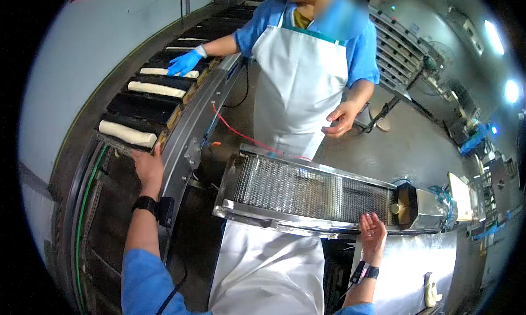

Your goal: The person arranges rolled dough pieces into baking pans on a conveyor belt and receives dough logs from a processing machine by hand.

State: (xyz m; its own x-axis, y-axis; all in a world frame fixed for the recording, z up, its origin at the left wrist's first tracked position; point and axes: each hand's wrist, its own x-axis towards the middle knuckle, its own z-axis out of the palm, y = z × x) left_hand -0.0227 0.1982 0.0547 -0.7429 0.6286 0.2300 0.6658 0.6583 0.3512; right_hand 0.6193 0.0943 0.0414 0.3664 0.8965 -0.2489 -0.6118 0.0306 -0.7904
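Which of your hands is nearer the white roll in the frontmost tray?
Left. The left hand is at the near edge of the black tray holding that white roll; the right hand is well away, at the near rail of the mesh conveyor.

Pale dough roll (pixel 127 134) in dark tray (pixel 119 144)

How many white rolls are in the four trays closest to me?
3: one roll nearest your left hand, another past the empty second tray, and one just beyond, partly hidden by a blue glove.
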